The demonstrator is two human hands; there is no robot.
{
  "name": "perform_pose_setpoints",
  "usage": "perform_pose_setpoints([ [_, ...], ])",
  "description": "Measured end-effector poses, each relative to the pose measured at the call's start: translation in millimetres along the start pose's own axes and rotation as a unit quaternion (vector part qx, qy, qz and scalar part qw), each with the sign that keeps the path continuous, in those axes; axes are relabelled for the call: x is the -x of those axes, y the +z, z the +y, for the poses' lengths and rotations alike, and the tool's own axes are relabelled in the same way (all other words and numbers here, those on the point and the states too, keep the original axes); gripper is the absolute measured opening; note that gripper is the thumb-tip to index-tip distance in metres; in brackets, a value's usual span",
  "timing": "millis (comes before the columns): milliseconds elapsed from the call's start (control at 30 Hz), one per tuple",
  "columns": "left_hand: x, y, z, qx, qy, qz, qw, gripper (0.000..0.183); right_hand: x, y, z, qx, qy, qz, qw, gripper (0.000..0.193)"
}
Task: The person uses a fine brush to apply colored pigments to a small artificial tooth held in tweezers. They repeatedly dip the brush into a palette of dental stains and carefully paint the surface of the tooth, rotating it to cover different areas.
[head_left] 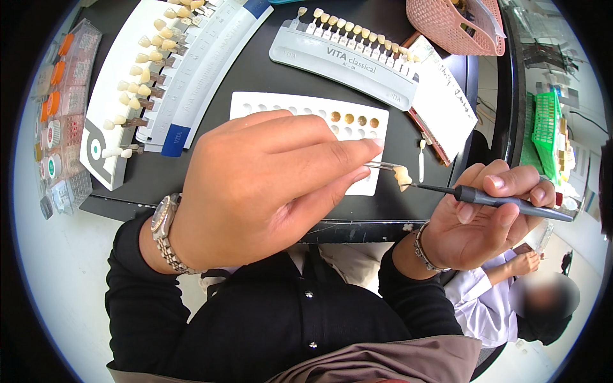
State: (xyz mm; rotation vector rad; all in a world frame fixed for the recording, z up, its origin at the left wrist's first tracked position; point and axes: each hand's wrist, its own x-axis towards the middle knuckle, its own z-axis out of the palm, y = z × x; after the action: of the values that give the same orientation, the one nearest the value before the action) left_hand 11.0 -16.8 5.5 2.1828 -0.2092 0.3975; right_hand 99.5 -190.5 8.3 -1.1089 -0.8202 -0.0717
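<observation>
My left hand [268, 172] closes around slim metal tweezers [381, 165], whose tips reach a small cream tooth crown [402, 177]. In my right hand [460, 241] is a fine brush [485, 196] with a dark grey handle, held between thumb and fingers. Its thin tip points left and meets the crown's lower edge. Under my left hand lies a white mixing palette [366, 187] with round wells, partly covered by the hand. Several wells along its top right hold yellow to brown paste. A single tooth-shade tab [421, 159] lies right of the palette.
A long white-and-blue tooth shade guide [198, 83] stands left; a smaller grey one [345, 80] lies behind the palette. White paper [444, 96], a pink basket [447, 29] and stacked clear boxes [67, 108] surround the black table [217, 153]. Another person [472, 300] sits at lower right.
</observation>
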Motion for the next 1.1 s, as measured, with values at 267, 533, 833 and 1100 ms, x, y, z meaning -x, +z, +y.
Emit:
perform_pose_setpoints([
  [267,-0.9,-1.1,1.4,-0.003,-0.005,-0.008,1.000,0.026,-0.8,2.3,-1.2,0.004,0.006,0.006,1.000,0.022],
  [533,-0.5,-0.1,-0.1,0.023,-0.012,-0.007,1.000,0.024,-0.9,1.4,-0.2,-0.006,-0.003,0.001,1.000,0.021],
  [833,0.1,-1.0,1.8,0.062,-0.042,-0.020,0.997,0.022,-0.1,-0.6,-1.8,-0.002,0.007,0.001,1.000,0.021],
  [1100,-1.7,-1.8,4.0,0.088,-0.058,-0.027,0.994,0.019,-0.8,-0.2,-3.3,-0.014,0.007,-0.006,1.000,0.021],
])
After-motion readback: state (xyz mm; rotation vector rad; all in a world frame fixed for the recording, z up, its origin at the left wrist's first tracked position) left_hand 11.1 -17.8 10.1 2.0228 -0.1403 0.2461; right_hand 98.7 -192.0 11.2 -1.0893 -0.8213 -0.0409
